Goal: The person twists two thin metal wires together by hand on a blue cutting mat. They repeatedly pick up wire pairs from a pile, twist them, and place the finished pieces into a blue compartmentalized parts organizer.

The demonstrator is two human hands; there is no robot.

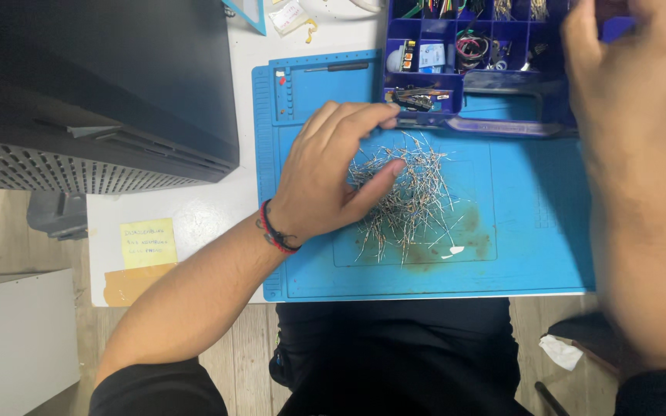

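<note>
A loose pile of thin wire-legged components (418, 196) lies on a blue work mat (533, 246). My left hand (329, 173) rests on the pile's left side, fingers curled, thumb touching the wires; I cannot tell whether it pinches any. A red and black band circles that wrist. My right hand (634, 69) is raised at the upper right over the blue compartment box (464, 46), its fingers bent at the box's right edge. What the right fingers touch is hidden.
The compartment box holds small parts and coloured wires. A large black device (102, 85) fills the upper left. A yellow sticky note (148, 243) and tape sit on the white table's left part. A screwdriver (341, 68) lies in the mat's top tray.
</note>
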